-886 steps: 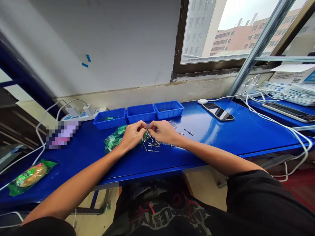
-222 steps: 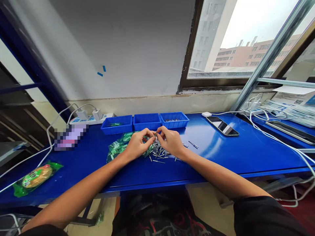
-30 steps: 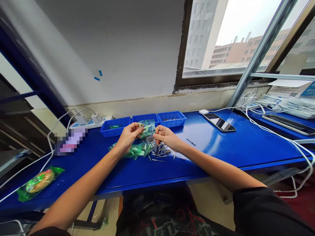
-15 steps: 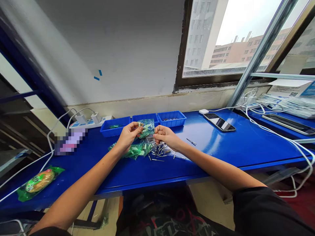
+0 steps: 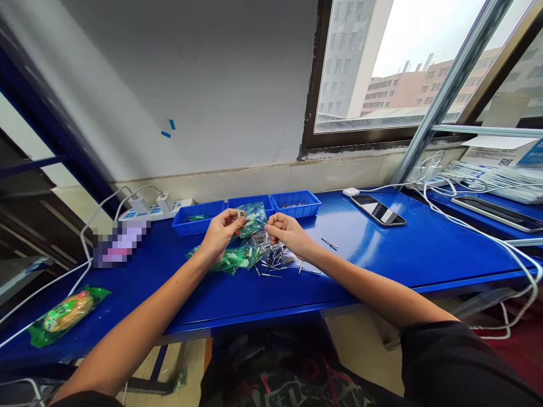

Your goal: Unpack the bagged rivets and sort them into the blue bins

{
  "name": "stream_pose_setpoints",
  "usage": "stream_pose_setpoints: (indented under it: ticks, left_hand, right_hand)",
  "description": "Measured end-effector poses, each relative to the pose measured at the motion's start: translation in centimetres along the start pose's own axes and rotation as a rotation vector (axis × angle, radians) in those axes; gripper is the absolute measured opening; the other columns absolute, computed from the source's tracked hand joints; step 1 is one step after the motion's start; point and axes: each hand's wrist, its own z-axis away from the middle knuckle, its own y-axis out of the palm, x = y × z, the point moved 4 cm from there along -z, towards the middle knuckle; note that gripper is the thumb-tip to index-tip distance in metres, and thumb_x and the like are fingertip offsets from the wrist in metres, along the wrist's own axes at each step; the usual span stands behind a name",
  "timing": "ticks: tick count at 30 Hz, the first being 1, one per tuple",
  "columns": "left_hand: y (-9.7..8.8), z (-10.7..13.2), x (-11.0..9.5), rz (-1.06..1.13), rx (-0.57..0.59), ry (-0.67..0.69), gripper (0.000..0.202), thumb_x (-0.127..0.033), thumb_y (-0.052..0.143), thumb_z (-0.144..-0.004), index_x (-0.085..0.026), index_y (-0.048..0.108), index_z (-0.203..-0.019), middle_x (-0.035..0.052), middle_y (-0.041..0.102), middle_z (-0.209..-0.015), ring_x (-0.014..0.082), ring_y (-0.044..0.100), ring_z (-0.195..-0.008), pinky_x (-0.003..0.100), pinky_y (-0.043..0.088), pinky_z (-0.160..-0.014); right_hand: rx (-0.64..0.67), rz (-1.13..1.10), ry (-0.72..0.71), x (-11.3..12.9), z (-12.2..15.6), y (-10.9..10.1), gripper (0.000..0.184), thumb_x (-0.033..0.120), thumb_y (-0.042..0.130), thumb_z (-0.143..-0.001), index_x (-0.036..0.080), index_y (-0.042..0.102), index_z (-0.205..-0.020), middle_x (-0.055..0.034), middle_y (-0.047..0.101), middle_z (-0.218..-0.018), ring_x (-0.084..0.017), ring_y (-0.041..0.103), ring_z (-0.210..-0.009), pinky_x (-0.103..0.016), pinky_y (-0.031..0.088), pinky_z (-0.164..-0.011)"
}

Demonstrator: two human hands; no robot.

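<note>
My left hand is closed on a small clear-green plastic bag, raised over the table, with pale pieces showing inside it. At the bag's right edge, my right hand has thumb and fingers pinched together; whatever is between them is too small to make out. Below the hands lie more green plastic bags on the left. Beside them is a loose pile of thin metal pins that look like rivets, partly on clear plastic. Several more pins are scattered around the pile.
Three blue bins holding small parts line the back of the blue table. A phone lies right, a power strip back left, a packaged bread front left. White cables cross the right side.
My right hand has shifted very slightly at the bag's right edge. My left hand keeps its grip on the bag, nearly still.
</note>
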Motion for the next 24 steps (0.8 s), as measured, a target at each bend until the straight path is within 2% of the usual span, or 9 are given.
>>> stream_pose_setpoints:
  ticks: [8,16,24]
  left_hand:
    - [0.19,0.09,0.31,0.005,-0.008,0.012,0.024,-0.031,0.073,-0.060,-0.016,0.059,-0.073,-0.0020,0.054,-0.067,0.0094,0.049,-0.060,0.019,0.037,-0.052]
    - [0.49,0.40,-0.15,0.029,-0.022,0.046,0.022,-0.030,0.071,-0.062,-0.016,0.060,-0.075,0.0001,0.055,-0.073,0.0101,0.050,-0.063,0.019,0.037,-0.052]
    - [0.53,0.47,0.17,-0.003,-0.050,0.110,0.019,-0.030,0.070,-0.065,-0.017,0.059,-0.074,0.0003,0.055,-0.072,0.0103,0.050,-0.061,0.019,0.037,-0.049]
  right_hand:
    - [0.012,0.042,-0.056,-0.25,-0.04,0.09,0.014,0.022,0.055,-0.077,0.021,0.042,-0.075,0.0085,0.044,-0.053,-0.008,0.045,-0.047,-0.025,0.040,-0.050]
    - [-0.125,0.219,-0.192,0.08,-0.03,-0.55,0.009,0.027,0.054,-0.078,0.021,0.047,-0.078,0.0082,0.041,-0.049,-0.009,0.041,-0.045,-0.026,0.032,-0.047]
    - [-0.228,0.297,-0.199,-0.25,0.16,-0.45,0.009,0.029,0.053,-0.078,0.020,0.051,-0.080,0.0088,0.037,-0.048,-0.009,0.038,-0.045,-0.027,0.030,-0.047]
